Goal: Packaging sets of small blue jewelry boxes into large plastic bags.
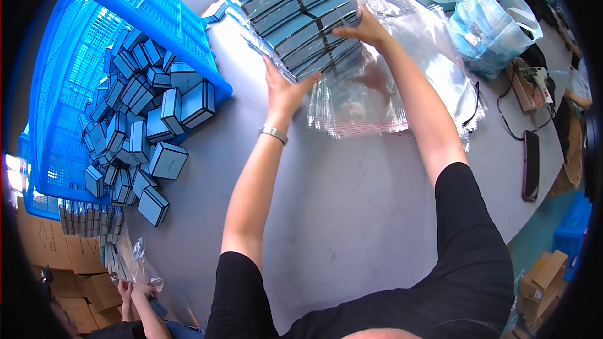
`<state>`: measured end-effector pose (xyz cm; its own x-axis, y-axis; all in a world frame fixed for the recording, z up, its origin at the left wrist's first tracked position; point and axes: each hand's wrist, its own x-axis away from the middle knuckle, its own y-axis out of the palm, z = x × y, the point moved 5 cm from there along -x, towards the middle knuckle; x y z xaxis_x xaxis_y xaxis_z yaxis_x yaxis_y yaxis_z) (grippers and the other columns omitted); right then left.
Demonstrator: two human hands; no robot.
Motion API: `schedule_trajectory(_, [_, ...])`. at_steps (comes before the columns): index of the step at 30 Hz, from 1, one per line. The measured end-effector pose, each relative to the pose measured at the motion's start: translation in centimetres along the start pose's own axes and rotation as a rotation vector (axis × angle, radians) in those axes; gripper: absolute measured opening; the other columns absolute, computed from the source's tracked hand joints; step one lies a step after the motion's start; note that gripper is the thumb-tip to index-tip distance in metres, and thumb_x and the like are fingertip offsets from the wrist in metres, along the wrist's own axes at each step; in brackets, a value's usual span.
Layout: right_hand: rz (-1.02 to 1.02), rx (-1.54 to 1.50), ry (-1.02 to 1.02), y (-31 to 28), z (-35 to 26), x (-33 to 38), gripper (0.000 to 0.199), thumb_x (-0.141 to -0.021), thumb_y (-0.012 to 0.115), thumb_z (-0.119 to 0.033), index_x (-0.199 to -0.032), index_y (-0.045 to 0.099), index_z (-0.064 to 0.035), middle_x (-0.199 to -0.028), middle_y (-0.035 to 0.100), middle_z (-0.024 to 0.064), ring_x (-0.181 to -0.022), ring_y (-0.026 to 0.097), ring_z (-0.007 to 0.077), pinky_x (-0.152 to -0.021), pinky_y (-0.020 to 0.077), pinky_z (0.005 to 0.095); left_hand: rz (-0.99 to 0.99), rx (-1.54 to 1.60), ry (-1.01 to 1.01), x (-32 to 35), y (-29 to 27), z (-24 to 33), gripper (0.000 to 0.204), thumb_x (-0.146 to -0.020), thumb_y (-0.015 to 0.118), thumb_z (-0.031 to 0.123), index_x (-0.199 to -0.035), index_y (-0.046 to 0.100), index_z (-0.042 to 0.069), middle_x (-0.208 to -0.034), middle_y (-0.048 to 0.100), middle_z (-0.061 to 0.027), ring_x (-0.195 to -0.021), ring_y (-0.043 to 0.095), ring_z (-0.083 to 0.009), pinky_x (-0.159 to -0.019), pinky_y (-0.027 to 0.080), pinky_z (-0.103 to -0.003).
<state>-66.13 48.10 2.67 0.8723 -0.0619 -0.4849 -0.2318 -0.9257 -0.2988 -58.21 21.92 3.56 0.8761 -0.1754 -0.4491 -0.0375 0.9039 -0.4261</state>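
Note:
A large block of small light-blue boxes with dark edges point(295, 16), stacked in rows and covered in shiny clear plastic, lies slanted at the far middle of the table. My left hand point(284, 91) grips its near left corner, thumb and fingers spread around it. Against its right side rests my right hand point(370, 30), with the thumb reaching over the near face; the other fingertips are partly hidden. Beneath and right of the block spread flat clear plastic bags point(358, 110).
A tipped blue plastic crate point(217, 81) at left spills many loose boxes point(168, 161) onto the grey table point(326, 213). At right are a white-and-blue plastic bag point(496, 25), a cable and a dark phone point(531, 166). Another person's hands point(135, 290) handle clear plastic at lower left.

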Motion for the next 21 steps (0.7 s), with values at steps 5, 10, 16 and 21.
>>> schedule_trajectory(5, [-0.063, -0.016, 0.253, 2.4, 0.4, 2.0, 0.105, -0.055, 0.093, -0.039, -0.140, 0.040, -0.0070, -0.113, 0.068, 0.0170, -0.107, 0.065, 0.0299, -0.095, 0.0496, 0.0375, 0.119, -0.262, -0.104, 0.8, -1.1, -4.3, 0.065, -0.072, 0.083, 0.022, -0.125, 0.052, 0.000, -0.111, 0.066, -0.0202, -0.098, 0.064, -0.0368, -0.087, 0.049, -0.043])
schedule_trajectory(10, [0.072, 0.356, 0.246, 5.7, -2.6, 2.6, 0.098, -0.064, 0.086, -0.047, -0.140, 0.037, -0.0073, -0.113, 0.066, 0.0228, -0.107, 0.064, 0.0392, -0.091, 0.0508, 0.0418, 0.111, -0.443, -0.168, -1.1, -4.7, -6.9, 0.050, -0.079, 0.076, 0.024, -0.120, 0.057, 0.002, -0.083, 0.070, -0.0176, -0.082, 0.066, -0.0391, -0.081, 0.051, -0.044])
schedule_trajectory(16, [-0.091, 0.547, 0.289, 5.2, -4.9, 6.1, 0.029, -0.090, 0.063, -0.030, -0.103, 0.067, -0.0036, -0.083, 0.071, 0.0153, -0.077, 0.070, 0.0304, -0.071, 0.0534, 0.0406, 0.309, -0.411, -0.237, 5.1, -5.4, -6.0, 0.060, -0.082, 0.073, 0.025, -0.129, 0.050, -0.002, -0.121, 0.060, -0.0238, -0.114, 0.056, -0.0385, -0.096, 0.045, -0.044])
schedule_trajectory(21, [-0.655, 0.045, 0.414, -1.7, -14.8, 21.1, 0.028, -0.098, 0.050, -0.021, -0.092, 0.067, 0.0009, -0.064, 0.064, 0.0045, -0.054, 0.059, 0.0100, -0.053, 0.0473, 0.0272, 0.115, -0.349, -0.010, 16.8, -4.7, 2.3, 0.056, -0.080, 0.076, 0.017, -0.128, 0.053, -0.001, -0.119, 0.057, -0.0204, -0.112, 0.055, -0.0357, -0.100, 0.044, -0.042])
